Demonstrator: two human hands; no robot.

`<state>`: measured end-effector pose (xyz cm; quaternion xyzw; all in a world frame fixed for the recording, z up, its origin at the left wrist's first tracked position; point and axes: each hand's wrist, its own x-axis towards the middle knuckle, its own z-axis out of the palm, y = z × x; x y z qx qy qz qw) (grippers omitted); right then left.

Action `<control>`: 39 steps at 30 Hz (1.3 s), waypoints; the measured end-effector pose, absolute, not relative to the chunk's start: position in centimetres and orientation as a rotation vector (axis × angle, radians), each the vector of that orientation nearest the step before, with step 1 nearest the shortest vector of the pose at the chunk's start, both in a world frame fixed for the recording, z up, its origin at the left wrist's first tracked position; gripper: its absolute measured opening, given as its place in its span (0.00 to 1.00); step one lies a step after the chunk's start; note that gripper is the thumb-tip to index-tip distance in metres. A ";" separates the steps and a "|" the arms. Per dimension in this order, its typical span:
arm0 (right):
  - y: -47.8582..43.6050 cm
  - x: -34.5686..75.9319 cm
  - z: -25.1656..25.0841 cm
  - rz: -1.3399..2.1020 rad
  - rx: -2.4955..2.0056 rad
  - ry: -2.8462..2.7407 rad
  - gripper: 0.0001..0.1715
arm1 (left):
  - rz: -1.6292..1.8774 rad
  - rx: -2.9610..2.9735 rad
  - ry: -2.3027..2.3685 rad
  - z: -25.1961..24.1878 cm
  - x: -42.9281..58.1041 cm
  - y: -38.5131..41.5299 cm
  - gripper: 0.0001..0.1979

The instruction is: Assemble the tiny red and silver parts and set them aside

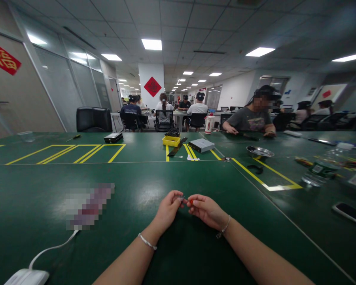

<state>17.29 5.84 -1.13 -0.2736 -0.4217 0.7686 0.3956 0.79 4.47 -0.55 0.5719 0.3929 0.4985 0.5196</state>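
From your head view, both hands meet low over the green counter (47, 186), just in front of you. Your left hand (169, 208) is closed to a narrow pinch on a small silvery piece (181, 196), held at the fingertips. Your right hand (206, 209) is pinched the same way on a small red piece (190, 202). The two pieces sit just beside each other, above the counter; they are too small to tell whether they touch or what they are. Each wrist wears a thin bracelet.

To your left a white cable (52, 248) runs to a white device (26, 277) at the near edge. Farther off, between yellow floor-style markings, stand a yellow tray (171, 141) and a grey box (201, 145), with a metal bowl (259, 151) to the right of them. A clear bottle (322, 171) lies on its side at the right, and a dark phone (351, 214) lies nearer you. Across the counter a person in a grey shirt (252, 118) sits with both hands on the surface.
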 end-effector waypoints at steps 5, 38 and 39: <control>5.7 17.3 -0.8 1.952 -0.714 -1.093 0.10 | 1.221 1.372 0.919 -0.8 0.8 4.5 0.09; 5.4 17.2 -0.5 1.946 -0.691 -1.104 0.08 | 1.197 1.499 1.089 -1.2 0.8 4.7 0.10; 5.4 17.2 -0.5 1.946 -0.694 -1.094 0.07 | 1.202 1.493 1.087 -1.0 0.8 4.6 0.10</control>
